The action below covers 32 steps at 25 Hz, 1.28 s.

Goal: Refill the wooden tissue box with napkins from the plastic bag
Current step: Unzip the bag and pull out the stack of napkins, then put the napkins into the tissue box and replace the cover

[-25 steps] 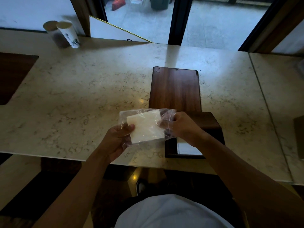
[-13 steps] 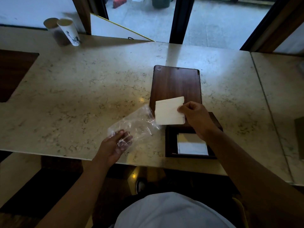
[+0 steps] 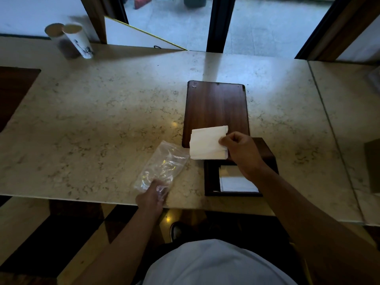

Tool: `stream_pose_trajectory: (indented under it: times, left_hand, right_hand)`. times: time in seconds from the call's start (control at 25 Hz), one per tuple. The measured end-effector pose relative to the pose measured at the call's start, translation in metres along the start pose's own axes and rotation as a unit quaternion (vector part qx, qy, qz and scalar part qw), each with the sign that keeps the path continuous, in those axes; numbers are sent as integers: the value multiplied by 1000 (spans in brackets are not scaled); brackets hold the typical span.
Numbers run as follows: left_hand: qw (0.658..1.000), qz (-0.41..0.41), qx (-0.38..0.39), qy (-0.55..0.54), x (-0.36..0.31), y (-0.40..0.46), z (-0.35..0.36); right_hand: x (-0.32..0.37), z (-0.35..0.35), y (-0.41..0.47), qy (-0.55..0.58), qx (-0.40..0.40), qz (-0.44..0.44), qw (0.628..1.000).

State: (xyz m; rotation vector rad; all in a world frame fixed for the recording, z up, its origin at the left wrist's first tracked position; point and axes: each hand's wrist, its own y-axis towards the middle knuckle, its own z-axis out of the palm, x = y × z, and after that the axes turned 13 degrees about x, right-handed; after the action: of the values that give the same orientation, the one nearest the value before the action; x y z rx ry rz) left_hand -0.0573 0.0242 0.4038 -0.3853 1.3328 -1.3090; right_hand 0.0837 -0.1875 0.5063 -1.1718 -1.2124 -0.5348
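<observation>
The dark wooden tissue box (image 3: 209,179) stands open near the counter's front edge, with white napkins (image 3: 236,183) lying inside. Its flat wooden lid (image 3: 216,108) lies just behind it. My right hand (image 3: 241,150) pinches a white stack of napkins (image 3: 206,144) by its right edge, held above the gap between lid and box. The clear plastic bag (image 3: 164,163) lies crumpled and flat on the counter left of the box. My left hand (image 3: 153,195) grips the bag's near end at the counter edge.
The marble counter (image 3: 102,120) spreads wide to the left. A paper cup (image 3: 79,41) stands at the far left against a reflective wall. A dark inset (image 3: 14,93) sits at the left edge, a seam (image 3: 329,128) runs at right, and a dark object (image 3: 373,165) lies at far right.
My right hand drew the napkin stack out of the bag and carried it right, over the box. My left hand lowered the emptied bag toward the counter edge.
</observation>
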Motion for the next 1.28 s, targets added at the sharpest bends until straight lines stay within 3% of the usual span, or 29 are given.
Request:
stream_pose_trajectory:
  times: [0.12, 0.28, 0.36, 0.44, 0.52, 0.6, 0.68, 0.8, 0.96, 1.28]
  left_hand:
    - [985, -31, -3, 170, -2, -5, -10]
    - [938, -107, 7, 329, -15, -11, -32]
    - [918, -99, -15, 383, -23, -12, -40]
    - [907, -40, -45, 417, -29, -12, -43]
    - [915, 0, -5, 403, -40, -13, -35]
    - [927, -49, 136, 345, -54, -18, -12]
    - [915, -109, 280, 271, -63, -25, 18]
    - [894, -150, 404, 123, -66, -36, 53]
    - [884, -143, 430, 113, -64, -46, 76]
    - [861, -59, 388, 323, -32, -55, 101]
  right_hand:
    - [-2, 4, -2, 10, 4, 9, 1000]
    - [-2, 6, -3, 42, 22, 11, 999]
    - [0, 8, -4, 54, 28, 10, 998]
    - [1, 10, -5, 70, 41, 15, 997]
    - [3, 13, -7, 120, 82, 22, 989]
    - [5, 17, -8, 193, 131, 24, 972]
    - [4, 22, -9, 251, 166, 28, 953]
    - [3, 27, -15, 293, 178, 47, 938]
    - [-5, 20, -28, 274, 143, 58, 949]
    - [-51, -18, -48, 230, 39, 90, 968]
